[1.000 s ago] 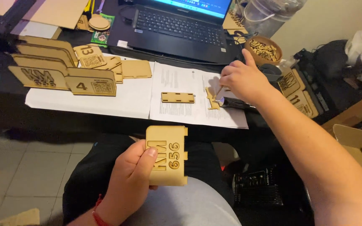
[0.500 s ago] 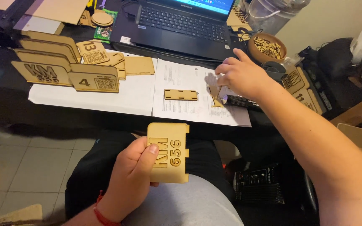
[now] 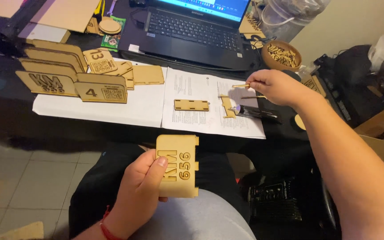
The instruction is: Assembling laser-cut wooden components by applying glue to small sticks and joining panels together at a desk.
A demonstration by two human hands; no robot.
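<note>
Left hand (image 3: pixel 141 191) grips a flat wooden plaque (image 3: pixel 178 165) over the lap — thumb across the engraved face, fingers behind, slotted edge kept free, probably so a part can go in there. Right hand (image 3: pixel 274 86) is out over the printed sheets (image 3: pixel 192 91), fingers pinched shut on a thin wooden stick (image 3: pixel 241 85), held level just above the paper. A second stick and a dark brush-like tool (image 3: pixel 254 112) lie just beside it on the sheet. Small slotted strip (image 3: pixel 192 105) sits flat mid-page, within reach. Finished plaques (image 3: pixel 72 84) stand upright in a row on the left — out of the working zone. Laptop (image 3: pixel 192 31) behind, bowl of small wooden bits (image 3: pixel 283 54) near the right hand.
</note>
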